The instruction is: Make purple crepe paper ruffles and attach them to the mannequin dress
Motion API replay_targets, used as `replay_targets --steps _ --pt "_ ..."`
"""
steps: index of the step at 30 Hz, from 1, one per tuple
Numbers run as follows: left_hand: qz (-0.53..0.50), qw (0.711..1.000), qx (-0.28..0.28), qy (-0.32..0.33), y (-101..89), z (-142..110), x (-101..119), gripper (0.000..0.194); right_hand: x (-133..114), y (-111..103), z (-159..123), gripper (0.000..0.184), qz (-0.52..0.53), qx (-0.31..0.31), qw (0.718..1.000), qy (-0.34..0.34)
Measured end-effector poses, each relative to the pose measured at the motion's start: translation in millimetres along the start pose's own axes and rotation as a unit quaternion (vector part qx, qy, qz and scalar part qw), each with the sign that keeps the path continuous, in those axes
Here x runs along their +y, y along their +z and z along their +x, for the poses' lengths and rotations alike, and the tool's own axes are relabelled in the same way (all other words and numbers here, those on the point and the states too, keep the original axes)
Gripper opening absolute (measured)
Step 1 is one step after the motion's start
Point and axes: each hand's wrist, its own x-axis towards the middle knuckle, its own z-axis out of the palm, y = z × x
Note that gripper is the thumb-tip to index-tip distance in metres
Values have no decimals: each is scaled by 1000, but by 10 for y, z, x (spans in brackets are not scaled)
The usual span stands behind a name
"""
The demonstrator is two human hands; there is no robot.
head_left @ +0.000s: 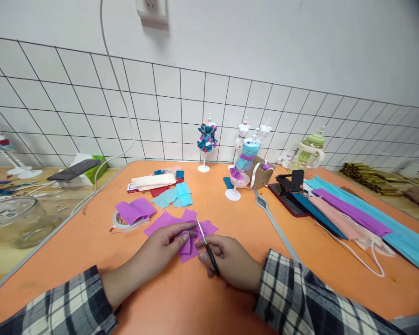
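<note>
My left hand (pixel 171 244) pinches a small folded piece of purple crepe paper (pixel 185 245) between thumb and fingers. Other purple pieces (pixel 164 221) lie spread on the orange table (pixel 153 302) just beyond it. In my right hand (pixel 230 260) is a pair of scissors (pixel 211 258) with black handles, its slim metal blades pointing up and left beside the purple piece. The blades look close together; whether they touch the paper I cannot tell. Part of the purple piece is hidden behind my left fingers.
Behind lie light-blue squares (pixel 183 194), a tape roll (pixel 120 222) under a purple sheet, and a white strip (pixel 153 181). Small dress forms (pixel 207 139) stand near the tiled wall. To the right are a phone (pixel 288 200), coloured paper strips (pixel 352 211) and a green-lidded bottle (pixel 309 151).
</note>
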Motion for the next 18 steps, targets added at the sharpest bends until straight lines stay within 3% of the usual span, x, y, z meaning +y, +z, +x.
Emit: replay_targets --steps 3,6,8,10,14,16,18 --pt "33 998 60 5 -30 15 -1 44 -4 -46 27 50 58 0 998 3" --pt "103 986 132 3 -77 20 62 29 1 -88 38 52 102 10 995 2" --pt "93 985 145 -9 -93 26 101 24 0 -110 36 53 153 12 988 5" --pt "24 992 122 -26 -84 37 108 25 -8 -131 28 54 217 -2 976 1" --pt "-81 993 77 -25 -50 57 51 39 -33 -180 -1 58 341 -84 936 15" --pt "-29 994 105 3 -69 64 28 42 -28 -204 -9 58 376 -135 916 40" --pt "75 987 138 11 -113 69 27 33 -5 -223 -6 57 377 -197 903 59"
